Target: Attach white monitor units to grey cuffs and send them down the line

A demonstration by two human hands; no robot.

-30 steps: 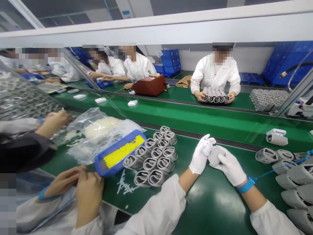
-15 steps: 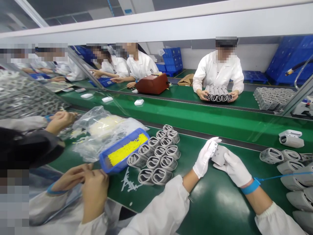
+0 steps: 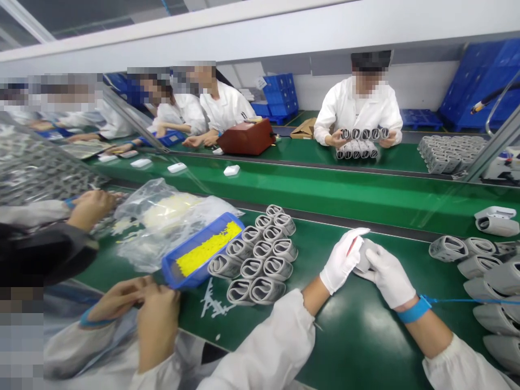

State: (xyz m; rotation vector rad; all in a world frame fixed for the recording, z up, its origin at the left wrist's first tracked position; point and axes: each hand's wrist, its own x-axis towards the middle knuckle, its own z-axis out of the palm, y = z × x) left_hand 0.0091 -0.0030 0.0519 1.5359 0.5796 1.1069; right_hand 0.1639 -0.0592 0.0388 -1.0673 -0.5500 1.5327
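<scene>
Above the green bench, my left hand, in a white glove, is closed around one side of a grey curled cuff. A thin red strip shows by its fingers; what it belongs to is hidden. Wrapped over the cuff's other side is my right hand, also gloved, with a blue wrist strap and cord. Left of my hands stand several grey rolled cuffs in rows. More grey cuffs are stacked at the right edge.
A blue tray of yellow pieces and a clear plastic bag lie to the left. Beside me are a co-worker's hands. White devices sit on the green conveyor. Across it, another person handles cuffs.
The held cuff has turned, so its printed face and white part no longer show, and a red strip has appeared. The person opposite has lifted a row of cuffs. The view shifted slightly.
</scene>
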